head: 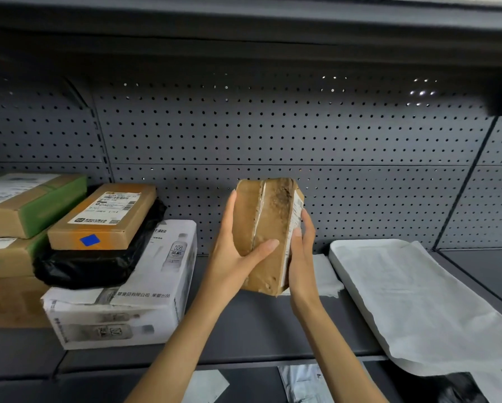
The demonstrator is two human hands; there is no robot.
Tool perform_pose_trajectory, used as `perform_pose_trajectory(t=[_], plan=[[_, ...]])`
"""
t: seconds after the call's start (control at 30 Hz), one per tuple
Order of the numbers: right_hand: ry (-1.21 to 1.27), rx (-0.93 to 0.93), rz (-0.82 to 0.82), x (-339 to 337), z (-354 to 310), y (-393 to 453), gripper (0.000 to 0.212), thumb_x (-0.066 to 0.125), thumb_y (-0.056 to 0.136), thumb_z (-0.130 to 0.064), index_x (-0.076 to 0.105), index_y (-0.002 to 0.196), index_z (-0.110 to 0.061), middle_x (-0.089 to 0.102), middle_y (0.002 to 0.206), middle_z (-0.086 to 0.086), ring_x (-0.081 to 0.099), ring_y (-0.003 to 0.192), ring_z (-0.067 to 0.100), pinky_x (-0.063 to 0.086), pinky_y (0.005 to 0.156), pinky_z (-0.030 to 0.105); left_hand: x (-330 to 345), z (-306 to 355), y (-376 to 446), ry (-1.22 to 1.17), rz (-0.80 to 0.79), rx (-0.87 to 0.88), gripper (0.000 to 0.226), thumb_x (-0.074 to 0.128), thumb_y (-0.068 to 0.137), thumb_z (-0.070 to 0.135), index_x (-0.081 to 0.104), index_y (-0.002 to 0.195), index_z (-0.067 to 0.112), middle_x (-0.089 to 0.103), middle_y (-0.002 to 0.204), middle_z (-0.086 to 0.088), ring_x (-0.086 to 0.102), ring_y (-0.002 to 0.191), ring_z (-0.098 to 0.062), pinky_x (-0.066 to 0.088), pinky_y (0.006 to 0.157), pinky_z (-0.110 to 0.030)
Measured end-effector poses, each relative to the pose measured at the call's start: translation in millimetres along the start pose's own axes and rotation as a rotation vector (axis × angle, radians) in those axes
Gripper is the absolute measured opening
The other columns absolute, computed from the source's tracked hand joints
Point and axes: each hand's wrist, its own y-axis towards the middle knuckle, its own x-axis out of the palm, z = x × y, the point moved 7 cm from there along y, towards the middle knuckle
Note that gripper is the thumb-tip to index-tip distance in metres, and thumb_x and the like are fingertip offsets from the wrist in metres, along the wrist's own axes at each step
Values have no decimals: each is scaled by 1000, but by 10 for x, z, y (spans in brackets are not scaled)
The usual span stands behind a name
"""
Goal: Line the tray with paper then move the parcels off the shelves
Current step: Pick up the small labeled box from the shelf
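Observation:
I hold a small brown cardboard parcel [268,225] upright above the grey shelf [261,330], in front of the pegboard back. My left hand [235,254] grips its left side, thumb across the front. My right hand [300,257] holds its right edge, where a white label runs. To the right lies a white tray [335,251] lined with white paper [418,298] that hangs over the shelf's front edge. More parcels are stacked at the left: a small brown box with a blue sticker [104,218] on a black bag [98,263], on a white carton [127,301].
Brown boxes with green tape [25,205] are piled at the far left. A loose white sheet [327,274] lies between the parcel and the tray. The shelf above [244,24] overhangs. Grey and white packets [305,383] show on the shelf below.

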Motion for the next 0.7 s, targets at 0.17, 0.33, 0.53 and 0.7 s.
perform_pose_trajectory(t=[0.17,0.33,0.53,0.7], plan=[[-33,26,-43,0,34,87,47,25,111,-40,20,158,-38,38,140,-36,47,128,-10,49,96,8,34,40,-5,16,47,-4,101,81,79,36,15,155,48,41,147,28,41,134,10,37,113,-25],[-70,73,-77,-2,116,186,44,28,110,-46,33,153,-36,39,153,-15,48,138,4,45,114,39,-13,24,9,9,51,9,89,79,82,36,26,153,47,48,139,36,46,129,14,40,114,-32],[-104,113,-78,-42,175,259,50,34,108,-50,44,143,-16,52,137,-1,56,121,16,46,108,60,1,-5,-12,-14,95,5,85,81,79,36,34,148,47,55,123,46,51,128,6,45,110,-39],[-95,148,-69,-233,121,220,41,30,110,-46,40,148,-35,52,147,-8,57,131,12,50,108,44,176,71,-55,-40,113,20,81,82,78,34,37,143,51,55,127,38,56,123,4,50,105,-39]])
